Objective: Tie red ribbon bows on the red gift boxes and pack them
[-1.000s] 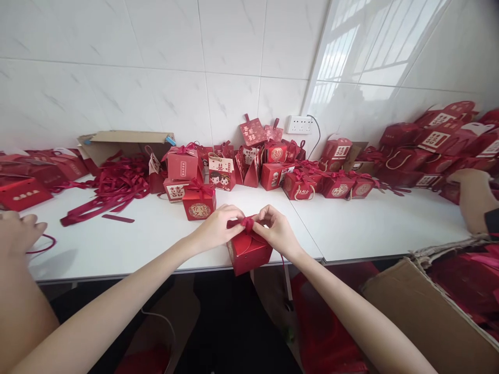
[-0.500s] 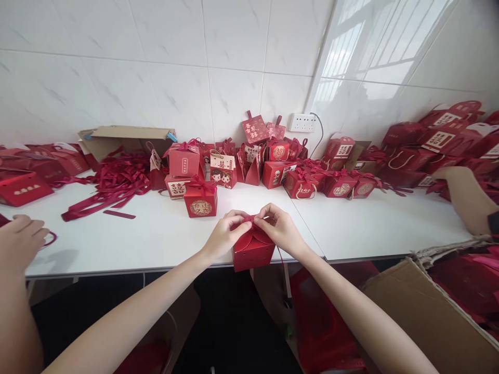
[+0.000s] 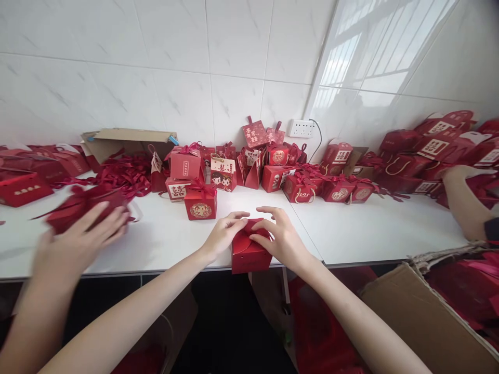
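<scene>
A red gift box (image 3: 251,258) with curved top flaps stands in front of me at the table's front edge. A dark red ribbon (image 3: 248,228) lies across its top. My left hand (image 3: 224,236) is at the box's left upper corner, thumb and forefinger closed on the ribbon there, as far as its small visible part shows. Over the right side of the top is my right hand (image 3: 281,236), its fingers spread and the thumb close to the flaps. Nothing shows between those fingers.
A finished red box (image 3: 200,205) with a bow stands left of my work. Behind it are more boxes (image 3: 339,187) along the wall, and loose ribbons (image 3: 127,174). At left another person's hand (image 3: 88,234) moves a red box; at right a person's arm (image 3: 463,202) reaches in beside a carton (image 3: 424,311).
My right hand has opened from its pinch on the ribbon, fingers spreading. My left hand stays at the box top. The person at left has brought a red box onto the table.
</scene>
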Action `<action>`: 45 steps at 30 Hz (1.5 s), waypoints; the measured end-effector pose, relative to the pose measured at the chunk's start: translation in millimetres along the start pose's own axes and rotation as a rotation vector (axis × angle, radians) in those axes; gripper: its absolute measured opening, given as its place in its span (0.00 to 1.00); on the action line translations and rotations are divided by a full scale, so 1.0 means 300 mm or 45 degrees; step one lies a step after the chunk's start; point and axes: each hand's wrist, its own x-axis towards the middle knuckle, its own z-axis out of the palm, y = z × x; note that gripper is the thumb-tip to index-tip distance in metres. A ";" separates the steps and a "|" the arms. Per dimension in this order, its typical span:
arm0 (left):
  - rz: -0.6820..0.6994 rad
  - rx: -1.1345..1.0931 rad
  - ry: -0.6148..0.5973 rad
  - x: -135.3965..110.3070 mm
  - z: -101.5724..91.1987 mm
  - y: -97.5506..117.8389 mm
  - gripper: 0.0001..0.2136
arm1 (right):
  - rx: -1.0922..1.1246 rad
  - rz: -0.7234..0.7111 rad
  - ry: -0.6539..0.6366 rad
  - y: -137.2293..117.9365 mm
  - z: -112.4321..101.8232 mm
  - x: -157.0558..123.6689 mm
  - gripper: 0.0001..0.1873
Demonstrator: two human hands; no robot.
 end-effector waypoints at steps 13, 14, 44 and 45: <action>0.008 0.154 -0.028 0.008 -0.012 0.000 0.15 | -0.152 -0.121 -0.031 0.001 -0.010 0.013 0.05; 0.014 0.161 -0.038 0.008 -0.011 0.000 0.16 | -0.160 -0.133 -0.041 0.004 -0.010 0.012 0.05; 0.198 0.568 0.099 -0.068 -0.082 0.030 0.16 | -0.675 -0.512 -0.192 -0.017 -0.113 -0.006 0.18; 0.232 0.596 0.163 -0.082 -0.082 0.028 0.16 | -0.692 -0.524 -0.205 -0.015 -0.119 -0.012 0.19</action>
